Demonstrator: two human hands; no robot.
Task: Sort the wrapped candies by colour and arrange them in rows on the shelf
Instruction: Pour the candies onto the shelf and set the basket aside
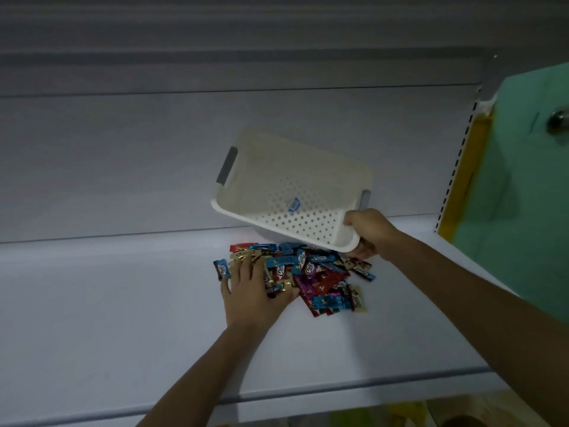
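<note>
Shelf point(123, 318): white and broad, it carries the pile of wrapped candies point(323, 272), which sits right of its middle and toward the back wall.
Green door point(529, 195): well to the right of the pile, past the shelf's slotted upright.
Basket point(292, 186): pale, perforated plastic, tipped with its open side toward the camera. Its lower rim hangs just over the pile's far edge, and it looks emptied out (bar one small thing, noted below).
Pile: red, blue, purple, gold and dark wrappers are heaped over one another. No rows are started, so I judge the sorting has not begun.
Right hand point(368, 234): at the pile's far right edge, fingers curled round the basket's near right corner and holding it tilted.
Left hand point(251, 291): lies flat on the pile's left part, fingers spread wide and straight, gripping nothing.
Blue candy point(222, 269): a stray just off the pile's left edge, beside the left fingertips.
Blue scrap point(293, 204): sits on the basket's floor above the pile. I cannot tell whether it is a candy or a label.
Key relation: the pile lies directly under the left hand and runs off to its right. The wrappers point every way, so there is no shared long axis to follow. The left hand is the nearer and the free one, and probably spreads or picks first while the right disposes of the basket.
</note>
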